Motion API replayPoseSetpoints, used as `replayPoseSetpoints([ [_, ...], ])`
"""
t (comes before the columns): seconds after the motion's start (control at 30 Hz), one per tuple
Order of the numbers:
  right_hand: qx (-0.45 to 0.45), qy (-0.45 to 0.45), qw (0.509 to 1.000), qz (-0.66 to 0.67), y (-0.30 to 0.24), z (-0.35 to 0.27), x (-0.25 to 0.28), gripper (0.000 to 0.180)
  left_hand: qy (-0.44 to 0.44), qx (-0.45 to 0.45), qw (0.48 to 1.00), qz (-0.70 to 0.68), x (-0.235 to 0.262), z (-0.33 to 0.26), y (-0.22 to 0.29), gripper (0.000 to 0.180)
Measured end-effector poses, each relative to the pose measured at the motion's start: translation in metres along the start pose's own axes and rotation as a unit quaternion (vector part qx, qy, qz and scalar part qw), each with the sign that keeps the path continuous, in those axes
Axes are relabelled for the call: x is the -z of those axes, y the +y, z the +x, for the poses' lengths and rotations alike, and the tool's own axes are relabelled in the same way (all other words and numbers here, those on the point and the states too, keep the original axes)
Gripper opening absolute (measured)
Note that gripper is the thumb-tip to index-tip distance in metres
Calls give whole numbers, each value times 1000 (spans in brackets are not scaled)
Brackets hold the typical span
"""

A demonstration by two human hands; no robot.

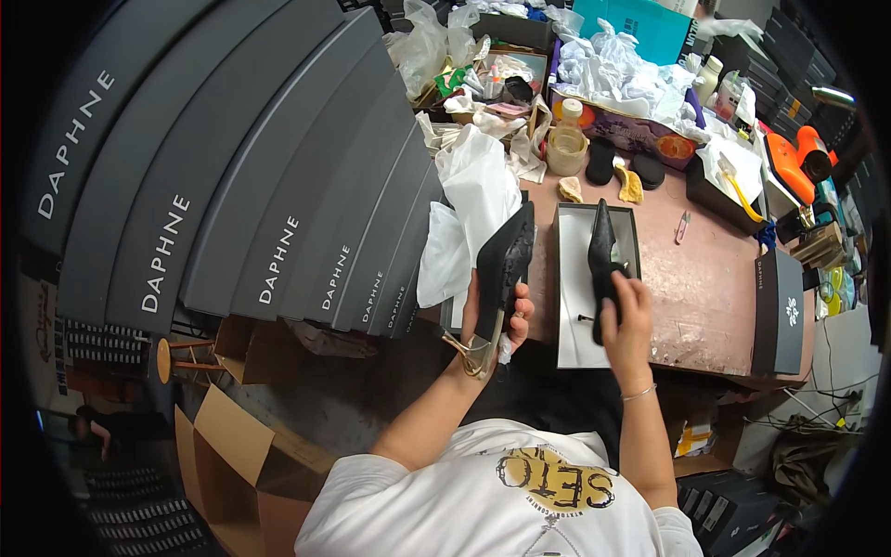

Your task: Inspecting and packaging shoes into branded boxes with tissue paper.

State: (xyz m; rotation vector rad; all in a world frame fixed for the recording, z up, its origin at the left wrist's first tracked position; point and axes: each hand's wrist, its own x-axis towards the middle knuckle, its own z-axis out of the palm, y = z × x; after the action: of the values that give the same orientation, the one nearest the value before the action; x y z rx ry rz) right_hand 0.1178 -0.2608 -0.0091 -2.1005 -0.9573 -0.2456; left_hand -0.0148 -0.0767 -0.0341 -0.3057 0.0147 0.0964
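A black pointed high-heeled shoe (506,260) with a gold-coloured heel rests in my left hand (520,316). The fingers wrap around its middle, toe pointing away from me and heel hanging toward my wrist. A second black pointed shoe (601,237) is at the open shoebox (571,348), its toe toward the far end. My right hand (631,316) grips the near part of this shoe, over the box; the thumb is hidden and the fingers are slightly blurred. White tissue paper (478,181) lies just beyond my left hand.
A tall row of dark grey shoeboxes (251,167) stands on the left. Farther back are a clear bottle (566,144), black oval pads (600,160) and a purple carton (631,130) of crumpled tissue. A dark box lid (778,311) stands at right; an open cardboard box (232,432) sits lower left.
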Motion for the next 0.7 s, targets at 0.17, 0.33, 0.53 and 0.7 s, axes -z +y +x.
replayPoseSetpoints([
  [0.17, -11, 83, 996, -36, 32, 27, 9, 38, -16, 11, 1000, -2, 1, -1, -11, 62],
  [0.33, -143, 42, 985, -92, 135, 44, 8, 43, -53, 89, 994, -19, -2, 0, -27, 62],
  [0.53, -205, -79, 953, 209, 30, 36, 17, 53, 156, -38, 980, 115, 3, -5, -36, 64],
  [0.7, -251, -242, 680, 645, 0, -12, -26, 85, 126, 124, 971, 160, -1, -1, -59, 75],
])
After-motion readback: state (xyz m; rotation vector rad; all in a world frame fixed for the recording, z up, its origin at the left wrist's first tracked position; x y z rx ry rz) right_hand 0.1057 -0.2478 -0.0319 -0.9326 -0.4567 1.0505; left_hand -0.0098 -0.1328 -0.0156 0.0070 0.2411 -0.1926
